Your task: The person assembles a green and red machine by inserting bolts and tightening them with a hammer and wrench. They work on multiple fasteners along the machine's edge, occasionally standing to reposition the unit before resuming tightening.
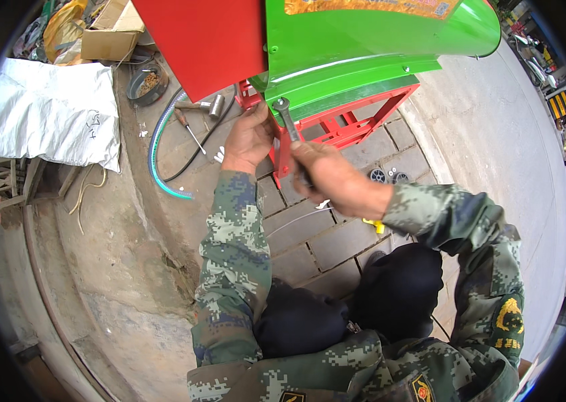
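Note:
My right hand [336,177] is closed around the handle of a grey metal wrench [288,120]. The wrench's head sits at a bolt on the lower front corner of the green curved housing [350,57]. My left hand [249,139] is raised to the same corner, against the upright leg of the red metal frame [283,157]. Its thumb points up and its fingers curl in behind the corner; their tips, and what they grip, are hidden. A flat red panel [209,47] rises just above this hand.
Left of the frame lie a hammer [215,107], a screwdriver [190,131] and a curved green-blue hose [156,151]. Two small black wheels [377,175] and a yellow piece [375,226] rest on the paving at right. A white sack [48,114] and cardboard box [105,43] stand far left.

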A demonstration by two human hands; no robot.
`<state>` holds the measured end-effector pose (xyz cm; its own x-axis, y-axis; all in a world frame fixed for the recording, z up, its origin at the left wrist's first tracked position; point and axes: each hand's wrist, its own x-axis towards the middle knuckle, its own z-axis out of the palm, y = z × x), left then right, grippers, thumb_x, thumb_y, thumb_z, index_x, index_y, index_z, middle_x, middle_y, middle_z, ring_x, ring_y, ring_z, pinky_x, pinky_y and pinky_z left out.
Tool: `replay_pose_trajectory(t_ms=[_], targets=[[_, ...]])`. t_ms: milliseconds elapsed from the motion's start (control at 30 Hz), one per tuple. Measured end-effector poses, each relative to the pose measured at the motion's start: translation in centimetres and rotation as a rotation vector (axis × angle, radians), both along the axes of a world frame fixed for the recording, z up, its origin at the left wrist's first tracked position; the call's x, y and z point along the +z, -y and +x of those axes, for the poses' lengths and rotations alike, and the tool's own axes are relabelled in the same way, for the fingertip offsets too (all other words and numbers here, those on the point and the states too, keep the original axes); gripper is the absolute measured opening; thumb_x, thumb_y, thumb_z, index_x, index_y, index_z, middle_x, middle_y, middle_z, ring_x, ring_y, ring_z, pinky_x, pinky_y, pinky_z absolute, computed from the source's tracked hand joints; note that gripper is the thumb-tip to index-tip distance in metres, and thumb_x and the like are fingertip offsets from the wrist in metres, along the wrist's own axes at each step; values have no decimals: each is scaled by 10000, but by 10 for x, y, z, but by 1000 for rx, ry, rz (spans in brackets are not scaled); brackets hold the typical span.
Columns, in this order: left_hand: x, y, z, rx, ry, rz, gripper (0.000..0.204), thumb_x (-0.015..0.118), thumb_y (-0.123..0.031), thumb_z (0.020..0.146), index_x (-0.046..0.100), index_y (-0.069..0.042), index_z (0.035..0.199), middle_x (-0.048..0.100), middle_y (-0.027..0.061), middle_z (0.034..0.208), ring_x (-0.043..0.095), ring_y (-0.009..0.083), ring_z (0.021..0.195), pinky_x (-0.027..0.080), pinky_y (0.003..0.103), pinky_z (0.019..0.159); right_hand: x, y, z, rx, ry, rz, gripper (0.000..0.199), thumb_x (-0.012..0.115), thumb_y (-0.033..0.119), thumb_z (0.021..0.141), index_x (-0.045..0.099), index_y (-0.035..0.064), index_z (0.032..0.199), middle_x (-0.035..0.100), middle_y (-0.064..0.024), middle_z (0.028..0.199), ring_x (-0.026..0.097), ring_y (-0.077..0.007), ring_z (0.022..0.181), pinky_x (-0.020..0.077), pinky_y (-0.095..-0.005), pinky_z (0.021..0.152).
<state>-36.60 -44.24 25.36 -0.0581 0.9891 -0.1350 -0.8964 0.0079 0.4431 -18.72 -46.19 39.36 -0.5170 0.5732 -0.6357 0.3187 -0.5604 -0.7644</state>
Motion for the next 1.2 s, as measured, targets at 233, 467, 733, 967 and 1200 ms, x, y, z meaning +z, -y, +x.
replay_pose_trajectory(t_ms=[233,467,733,967,1200], targets=[[6,1,-8,-251,92,-214,327,626,-268,966,607,-65,1222,687,69,1128,623,228,1084,473,394,961,-17,12,-36,63,-235,-94,306,373,301,1065,521,42,1001,624,-92,698,513,-142,577,434,-292,571],[-11,-3,-1,18,-10,31,329,658,-164,930,615,-51,1235,684,51,1148,620,193,1080,439,371,1010,15,-68,43,262,52,302,417,494,351,1026,589,51,752,431,2,556,330,-76,434,211,-260,418],[-4,-2,-1,14,-30,-8,312,672,-172,929,624,-64,1218,673,42,1134,607,202,1068,450,370,972,18,-129,41,549,156,465,376,531,304,999,570,62,714,419,25,555,295,-68,441,196,-258,402],[3,-2,3,21,-43,-8,311,680,-179,928,622,-54,1207,671,46,1134,615,207,1043,464,368,944,26,-152,36,615,239,522,279,639,277,895,595,61,725,474,9,552,287,-66,406,179,-258,379],[-2,-2,3,7,-42,13,306,666,-181,934,619,-57,1209,677,50,1140,620,209,1070,457,377,970,8,-148,45,475,274,527,345,653,360,893,593,84,694,459,21,540,299,-74,402,185,-266,380]])
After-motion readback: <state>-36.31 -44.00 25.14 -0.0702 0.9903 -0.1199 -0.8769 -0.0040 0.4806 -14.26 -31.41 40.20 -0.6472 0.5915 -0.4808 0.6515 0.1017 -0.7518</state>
